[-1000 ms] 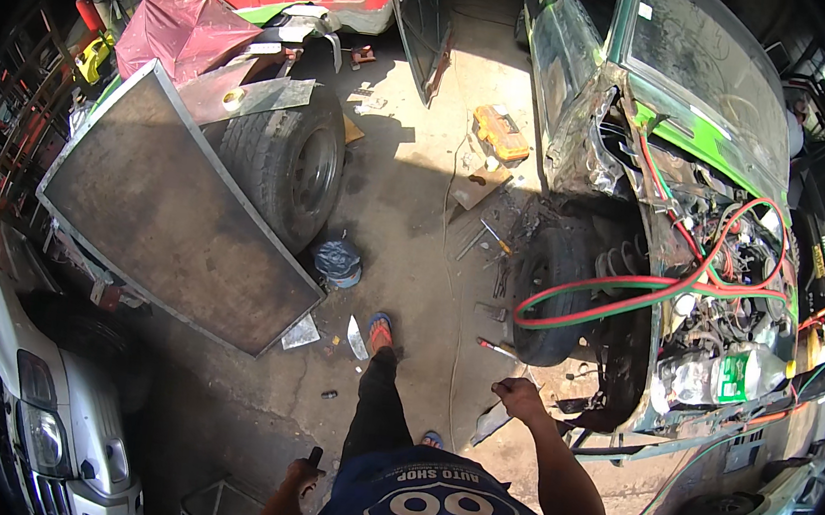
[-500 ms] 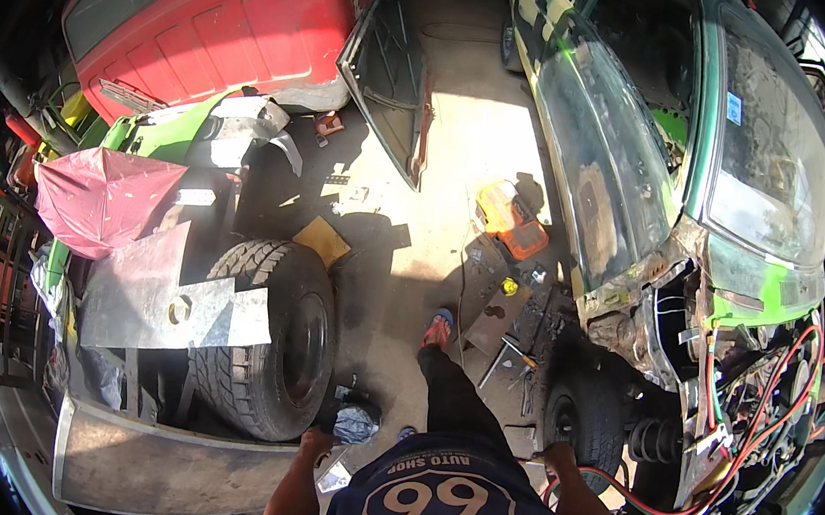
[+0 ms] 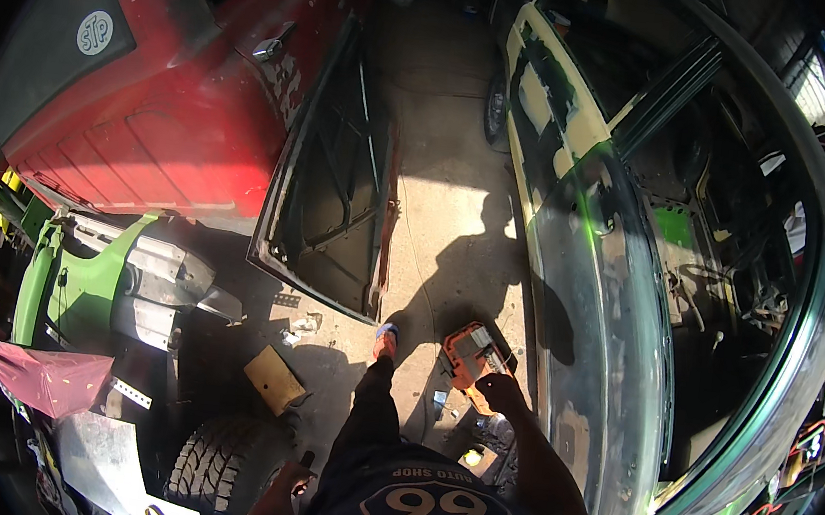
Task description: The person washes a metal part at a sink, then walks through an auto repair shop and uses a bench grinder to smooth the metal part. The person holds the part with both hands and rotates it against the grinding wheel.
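A person's right hand (image 3: 502, 392) hangs just above an orange boxy power tool (image 3: 468, 354) on the concrete floor (image 3: 438, 210). Its fingers' state cannot be told. Well left of the tool, the left hand (image 3: 279, 490) grips a small dark object (image 3: 303, 465), fingers clamped.

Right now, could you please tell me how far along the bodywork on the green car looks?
Done: the green car carries pale filler patches and looks sanded dull. In hand: the right hand hangs just over an orange tool on the floor, not clearly gripping it; the left hand is by a tyre. Left: the panel is unpainted, and a detached door leans nearby.
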Demonstrator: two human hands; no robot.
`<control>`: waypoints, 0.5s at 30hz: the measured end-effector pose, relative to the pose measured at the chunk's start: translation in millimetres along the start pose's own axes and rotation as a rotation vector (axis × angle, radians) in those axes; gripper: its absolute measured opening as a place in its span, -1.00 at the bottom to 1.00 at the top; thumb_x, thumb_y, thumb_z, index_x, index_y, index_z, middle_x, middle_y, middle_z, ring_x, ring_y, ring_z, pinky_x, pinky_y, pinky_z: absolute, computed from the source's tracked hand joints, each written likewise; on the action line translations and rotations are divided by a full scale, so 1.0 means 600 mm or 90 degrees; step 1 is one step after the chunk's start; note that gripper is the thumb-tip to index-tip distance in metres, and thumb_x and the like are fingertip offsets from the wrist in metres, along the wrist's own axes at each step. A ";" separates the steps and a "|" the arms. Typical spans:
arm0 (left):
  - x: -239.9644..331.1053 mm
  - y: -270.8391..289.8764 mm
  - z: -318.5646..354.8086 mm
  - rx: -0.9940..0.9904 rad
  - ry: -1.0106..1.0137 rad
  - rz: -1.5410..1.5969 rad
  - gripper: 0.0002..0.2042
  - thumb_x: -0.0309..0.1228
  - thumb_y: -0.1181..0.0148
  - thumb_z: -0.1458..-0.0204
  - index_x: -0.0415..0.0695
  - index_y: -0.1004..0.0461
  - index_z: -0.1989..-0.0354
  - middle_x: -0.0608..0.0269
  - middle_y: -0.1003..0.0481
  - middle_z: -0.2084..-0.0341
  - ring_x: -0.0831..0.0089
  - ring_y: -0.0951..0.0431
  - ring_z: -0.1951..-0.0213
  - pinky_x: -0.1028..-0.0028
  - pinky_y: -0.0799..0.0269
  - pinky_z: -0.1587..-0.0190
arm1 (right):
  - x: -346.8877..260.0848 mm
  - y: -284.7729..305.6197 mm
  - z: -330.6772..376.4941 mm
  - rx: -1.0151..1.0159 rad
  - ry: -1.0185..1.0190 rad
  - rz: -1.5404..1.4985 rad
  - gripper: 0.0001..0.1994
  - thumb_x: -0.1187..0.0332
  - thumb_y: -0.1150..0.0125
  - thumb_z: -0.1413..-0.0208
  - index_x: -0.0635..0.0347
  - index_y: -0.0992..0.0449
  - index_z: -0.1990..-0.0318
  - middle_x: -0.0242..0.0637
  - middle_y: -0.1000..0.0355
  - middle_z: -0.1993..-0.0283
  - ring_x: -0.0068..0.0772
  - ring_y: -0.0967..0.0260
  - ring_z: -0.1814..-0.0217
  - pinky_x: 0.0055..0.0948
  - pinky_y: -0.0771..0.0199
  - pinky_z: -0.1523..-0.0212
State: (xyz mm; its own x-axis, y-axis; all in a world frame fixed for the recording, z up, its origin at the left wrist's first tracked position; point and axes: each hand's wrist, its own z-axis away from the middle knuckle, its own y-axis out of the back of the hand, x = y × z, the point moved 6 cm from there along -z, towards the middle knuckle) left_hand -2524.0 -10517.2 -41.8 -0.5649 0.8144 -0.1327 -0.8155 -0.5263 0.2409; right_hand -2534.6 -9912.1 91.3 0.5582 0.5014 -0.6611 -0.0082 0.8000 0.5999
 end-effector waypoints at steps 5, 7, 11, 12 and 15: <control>0.281 0.123 -0.002 0.009 -0.029 0.019 -0.78 -0.32 -0.38 -0.01 -0.19 -0.51 0.45 0.17 -0.50 0.69 0.40 -0.54 0.68 0.32 -0.45 0.65 | -0.080 0.144 -0.267 0.072 0.090 0.299 -0.74 0.17 -0.20 -0.19 0.12 -0.66 0.39 -0.09 -0.61 0.40 -0.10 -0.60 0.33 -0.09 -0.56 0.25; 0.385 0.182 0.023 0.012 -0.042 0.027 -0.79 -0.32 -0.37 -0.03 -0.20 -0.51 0.43 0.17 -0.50 0.68 0.39 -0.54 0.67 0.33 -0.45 0.65 | -0.100 0.219 -0.338 0.082 0.139 0.237 -0.75 0.19 -0.20 -0.18 0.12 -0.65 0.40 -0.09 -0.60 0.39 -0.08 -0.60 0.29 -0.12 -0.57 0.27; 0.635 0.310 0.047 0.031 -0.072 0.022 -0.79 -0.32 -0.35 -0.06 -0.20 -0.51 0.39 0.17 -0.50 0.67 0.38 -0.53 0.67 0.33 -0.45 0.64 | -0.161 0.363 -0.536 0.126 0.161 0.288 -0.86 0.37 -0.20 -0.14 0.01 -0.66 0.20 -0.22 -0.63 0.23 -0.07 -0.60 0.21 -0.16 -0.61 0.23; 0.700 0.338 0.044 0.036 -0.079 0.020 -0.80 -0.32 -0.34 -0.06 -0.20 -0.51 0.38 0.17 -0.50 0.67 0.38 -0.53 0.67 0.33 -0.45 0.64 | -0.182 0.399 -0.593 0.152 0.193 0.225 -0.89 0.33 -0.24 -0.18 0.04 -0.67 0.23 -0.22 -0.61 0.40 -0.14 -0.60 0.34 -0.20 -0.59 0.30; 0.891 0.416 0.037 0.056 -0.089 0.021 -0.80 -0.32 -0.33 -0.09 -0.20 -0.51 0.34 0.17 -0.50 0.66 0.37 -0.53 0.67 0.33 -0.46 0.64 | -0.210 0.488 -0.795 0.177 -0.027 -0.115 -0.81 0.22 -0.28 -0.25 0.14 -0.66 0.25 -0.35 -0.47 0.62 -0.57 -0.42 0.60 -0.44 -0.43 0.52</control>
State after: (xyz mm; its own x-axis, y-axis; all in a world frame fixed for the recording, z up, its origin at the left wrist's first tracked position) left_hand -3027.1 -10207.7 -31.4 -0.5632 0.8263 0.0095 -0.7790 -0.5347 0.3275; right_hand -3003.1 -9583.9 135.3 0.5636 0.3407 -0.7525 0.3177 0.7515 0.5782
